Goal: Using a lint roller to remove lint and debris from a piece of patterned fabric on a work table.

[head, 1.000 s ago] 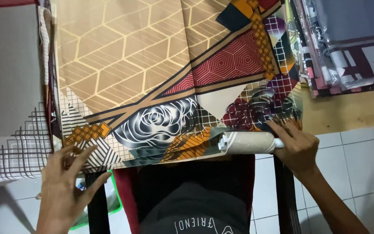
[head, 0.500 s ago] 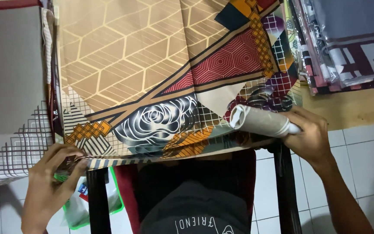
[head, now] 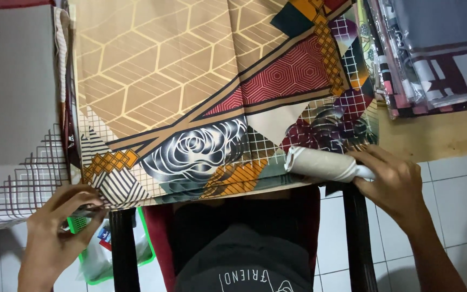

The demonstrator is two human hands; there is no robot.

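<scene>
Gripping a pale roller (head: 320, 162) at lower right, my right hand (head: 398, 186) presses it onto the patterned cloth (head: 190, 97). My left hand (head: 60, 224) pinches the cloth's lower-left corner. Below, a green-rimmed bag (head: 101, 259) holds small packets.

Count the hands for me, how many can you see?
2. The left hand pinches the near left corner of the patterned tan and maroon cloth. The right hand has its grip on the white roller at the cloth's near right edge.
</scene>
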